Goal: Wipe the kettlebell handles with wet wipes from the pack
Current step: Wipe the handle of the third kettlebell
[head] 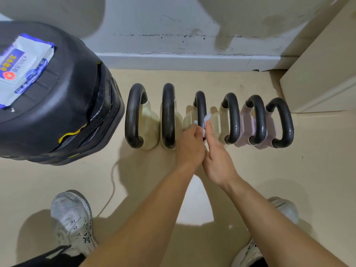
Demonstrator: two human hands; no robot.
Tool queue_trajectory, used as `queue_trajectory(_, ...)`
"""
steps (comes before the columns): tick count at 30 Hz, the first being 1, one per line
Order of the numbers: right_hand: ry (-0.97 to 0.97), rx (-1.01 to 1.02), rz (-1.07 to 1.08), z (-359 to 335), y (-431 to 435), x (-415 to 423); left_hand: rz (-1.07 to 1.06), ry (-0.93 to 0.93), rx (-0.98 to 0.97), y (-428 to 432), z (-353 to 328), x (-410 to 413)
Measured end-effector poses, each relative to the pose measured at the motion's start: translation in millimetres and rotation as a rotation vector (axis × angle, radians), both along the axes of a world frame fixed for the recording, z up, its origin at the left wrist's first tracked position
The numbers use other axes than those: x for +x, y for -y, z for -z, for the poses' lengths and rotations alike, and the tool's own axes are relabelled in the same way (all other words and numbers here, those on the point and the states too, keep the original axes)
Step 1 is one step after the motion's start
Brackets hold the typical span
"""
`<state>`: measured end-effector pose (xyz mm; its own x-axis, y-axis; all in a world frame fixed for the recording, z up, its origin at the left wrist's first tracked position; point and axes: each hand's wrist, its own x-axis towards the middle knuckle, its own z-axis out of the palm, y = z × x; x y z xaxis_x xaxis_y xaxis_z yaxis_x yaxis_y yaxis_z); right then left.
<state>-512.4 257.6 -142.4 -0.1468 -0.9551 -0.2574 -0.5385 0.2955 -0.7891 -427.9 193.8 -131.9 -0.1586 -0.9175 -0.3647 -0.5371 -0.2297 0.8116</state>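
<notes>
White wipe [205,120] is what my fingers [209,125] are closed on: both hands pinch it around the third kettlebell handle [200,105] from the left, on its near half. My left hand [189,146] wraps the handle from its left side and my right hand [218,160] presses in from the right, so the wipe is sandwiched against the black metal between them. How far the wipe goes round the back of the bar I cannot tell.

To do this step well, I judge I should keep the wipe folded right around the bar and slide it along the whole arch, from the near foot up over the top to the far foot, turning my grip so the underside gets cleaned too. The bell is light-coloured and stands touching its neighbours, so steady pressure without tipping it matters.

Six kettlebells stand in a row on the floor [192,78] near the far wall, handles upright. The wet wipes pack [23,68] lies well apart to the left, on top of a black drum-like object [77,112], ready when this wipe is spent.
</notes>
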Motion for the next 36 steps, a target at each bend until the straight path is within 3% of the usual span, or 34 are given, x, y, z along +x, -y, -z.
queue_trajectory(10,0.072,0.003,0.010,-21.0,42.5,-18.5,-0.026,0.054,-0.024,48.8,-6.6,-17.1)
queue_trajectory(15,0.362,0.009,0.133,-18.4,88.1,-26.3,-0.082,0.072,-0.080,84.0,-16.8,-30.3)
queue_trajectory(17,0.556,0.053,0.230,-16.7,102.2,-25.8,-0.107,0.053,-0.018,97.9,-18.7,-37.3)
queue_trajectory(20,0.899,0.156,0.499,-22.3,119.3,-23.7,-0.243,-0.109,0.173,110.5,-17.5,-50.9)
queue_trajectory(25,0.824,0.211,0.615,-14.8,140.9,-20.3,-0.570,-0.446,0.465,118.4,-11.5,-58.6)
queue_trajectory(27,0.774,0.248,0.634,-8.7,143.8,-21.2,-0.566,-0.340,0.565,125.3,-0.9,-52.9)
queue_trajectory(29,0.713,0.280,0.630,-1.6,142.4,-24.0,-0.029,0.238,0.287,112.9,6.3,-51.4)
queue_trajectory(30,0.712,0.292,0.640,-0.5,141.6,-24.6,0.023,0.314,0.190,112.4,-1.7,-49.6)
queue_trajectory(31,0.734,0.295,0.663,-0.6,141.1,-24.7,-0.103,0.205,0.210,112.9,-6.0,-49.6)
queue_trajectory(32,0.766,0.295,0.674,-3.4,140.0,-24.6,-0.341,-0.027,0.293,116.2,-9.4,-50.2)
queue_trajectory(33,0.806,0.290,0.672,-7.5,138.4,-24.5,-0.407,-0.177,0.359,120.1,-13.7,-49.5)
queue_trajectory(36,0.901,0.245,0.652,-18.0,130.3,-23.8,-0.415,-0.370,0.284,111.3,-17.7,-49.3)
